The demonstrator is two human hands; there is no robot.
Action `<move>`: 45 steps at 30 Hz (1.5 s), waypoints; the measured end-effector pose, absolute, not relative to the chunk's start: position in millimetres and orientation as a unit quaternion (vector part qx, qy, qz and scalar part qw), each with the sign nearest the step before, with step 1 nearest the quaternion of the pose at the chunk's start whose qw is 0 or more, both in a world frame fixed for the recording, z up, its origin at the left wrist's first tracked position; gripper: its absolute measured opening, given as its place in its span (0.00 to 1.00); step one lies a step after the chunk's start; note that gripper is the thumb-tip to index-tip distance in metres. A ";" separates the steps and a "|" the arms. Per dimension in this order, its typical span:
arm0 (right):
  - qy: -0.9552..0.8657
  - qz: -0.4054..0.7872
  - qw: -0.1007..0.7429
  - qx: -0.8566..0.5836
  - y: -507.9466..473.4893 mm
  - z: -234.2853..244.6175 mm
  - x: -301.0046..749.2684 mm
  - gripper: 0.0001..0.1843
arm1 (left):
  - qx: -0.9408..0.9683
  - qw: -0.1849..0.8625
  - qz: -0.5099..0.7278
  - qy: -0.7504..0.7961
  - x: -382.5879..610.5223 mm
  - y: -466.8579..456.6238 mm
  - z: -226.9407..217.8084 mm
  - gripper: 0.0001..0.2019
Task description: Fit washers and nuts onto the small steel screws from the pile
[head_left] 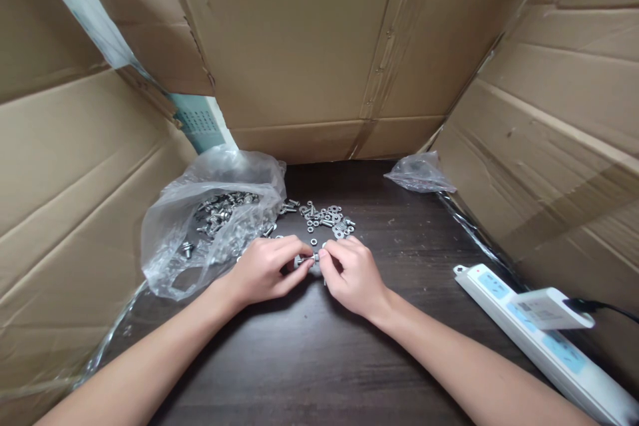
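Note:
My left hand [269, 267] pinches a small metal bolt [305, 259], which lies roughly level between my two hands. A washer or nut seems to sit on it near its right end, but it is too small to make out. My right hand [352, 274] is closed at that right end, thumb and forefinger pressed together on it. Just beyond the fingertips lies a loose nut [314, 241] on the dark table. Behind it is a scattered pile of bolts, nuts and flat washers [327, 218]. My fingers partly hide the bolt.
An open clear plastic bag [164, 246] with many bolts stands at the left. A smaller plastic bag [420, 173] lies at the back right. On the right is a white power strip [529, 339] with a plugged-in charger [552, 309]. Cardboard walls [309, 40] enclose the dark table [309, 359].

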State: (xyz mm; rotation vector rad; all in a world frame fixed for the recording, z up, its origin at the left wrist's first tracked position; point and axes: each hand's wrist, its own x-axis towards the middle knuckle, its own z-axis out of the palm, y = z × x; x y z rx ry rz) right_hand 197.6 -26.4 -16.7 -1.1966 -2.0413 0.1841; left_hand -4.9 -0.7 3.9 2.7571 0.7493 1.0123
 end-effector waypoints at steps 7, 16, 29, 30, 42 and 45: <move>-0.797 0.076 0.381 -0.462 -27.4 -15.5 197.2 0.20 | 0.908 0.048 0.332 0.250 -5.6 0.2 3.3 0.05; -0.801 0.077 0.387 -0.451 -27.8 -15.0 197.4 0.20 | 0.905 0.039 0.336 0.257 -5.9 1.4 2.7 0.05; -0.796 0.073 0.385 -0.462 -29.2 -15.4 196.6 0.20 | 0.902 0.038 0.338 0.265 -5.6 1.6 2.5 0.05; -0.795 0.071 0.384 -0.464 -29.0 -15.6 196.7 0.20 | 0.903 0.038 0.337 0.265 -5.6 1.6 2.7 0.05; -0.797 0.067 0.382 -0.464 -28.5 -16.6 196.2 0.19 | 0.903 0.042 0.336 0.265 -5.7 1.8 2.1 0.05; -0.794 0.065 0.377 -0.472 -28.4 -16.8 196.4 0.19 | 0.903 0.040 0.336 0.263 -5.7 1.6 2.5 0.05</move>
